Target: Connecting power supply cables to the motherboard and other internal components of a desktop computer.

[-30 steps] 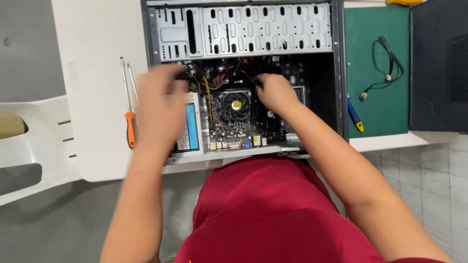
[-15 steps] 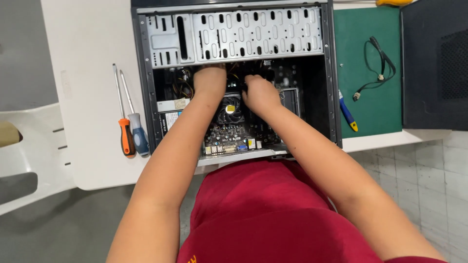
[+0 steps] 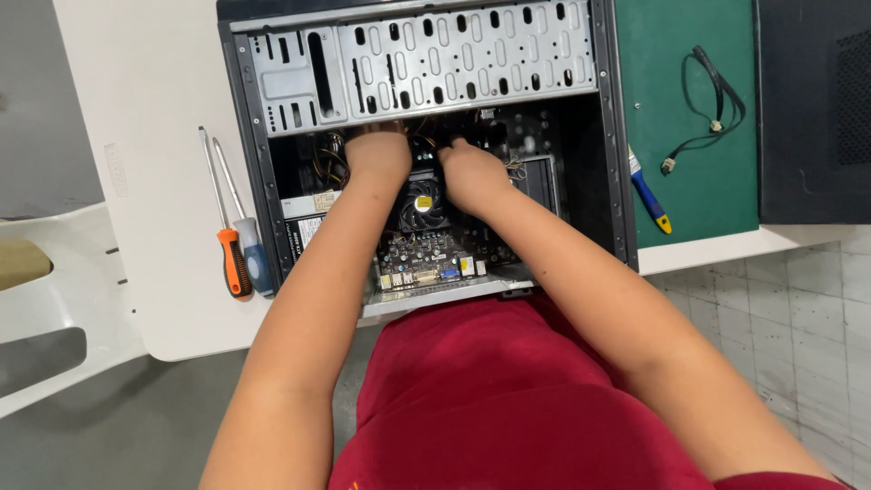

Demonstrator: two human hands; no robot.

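I see both hands deep in the open case (image 3: pixel 263 163), which lies on its side at the table's near edge so the board faces up. The left hand (image 3: pixel 379 154) and right hand (image 3: pixel 472 174) flank the cooler fan (image 3: pixel 423 203); their fingers go under the drive cage (image 3: pixel 463 59), grip unclear. Two screwdrivers (image 3: pixel 238 245) lie left of the case, within reach.

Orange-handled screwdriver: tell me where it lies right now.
In the head view, the orange-handled screwdriver lies on the white table, left of the open computer case, beside a blue-handled screwdriver.
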